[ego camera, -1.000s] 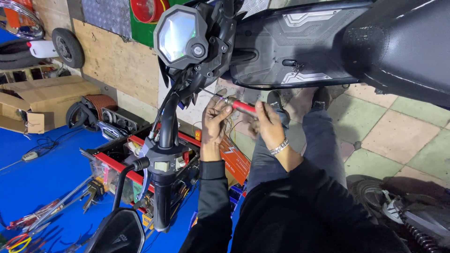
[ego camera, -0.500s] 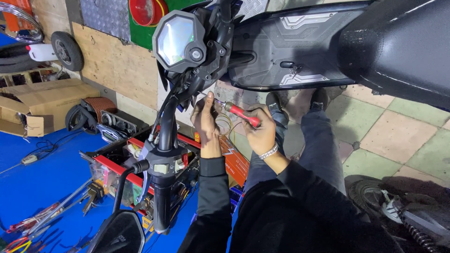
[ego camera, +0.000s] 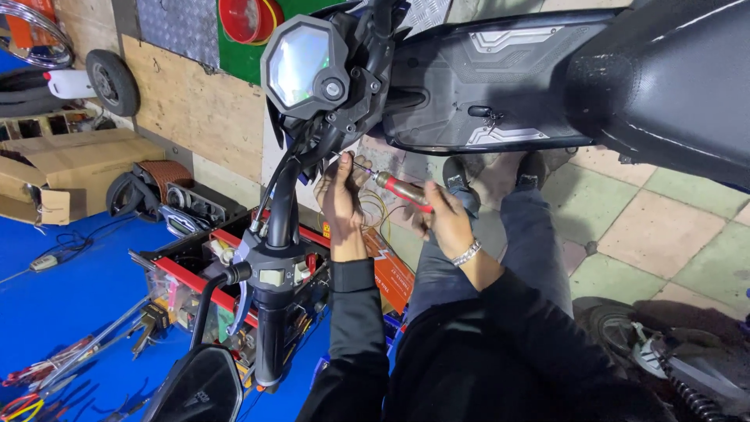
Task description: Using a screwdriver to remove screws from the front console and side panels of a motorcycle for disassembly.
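Red-handled screwdriver with a thin metal shaft [ego camera: 400,189] sits in the right hand [ego camera: 447,221], fingers wrapped tight round the grip, tip poking up toward the underside of the black scooter headstock [ego camera: 355,94], just below the hexagonal grey instrument display [ego camera: 303,66]. Left hand [ego camera: 339,199] is right at the tip, fingers pinched together on something small there, can't make out what. Thin yellow wires [ego camera: 376,211] hang between both hands. Black handlebar grip with switch cluster [ego camera: 270,301] sits left of the wrists, above a red-edged tool tray [ego camera: 183,280] on the blue floor mat [ego camera: 70,305].
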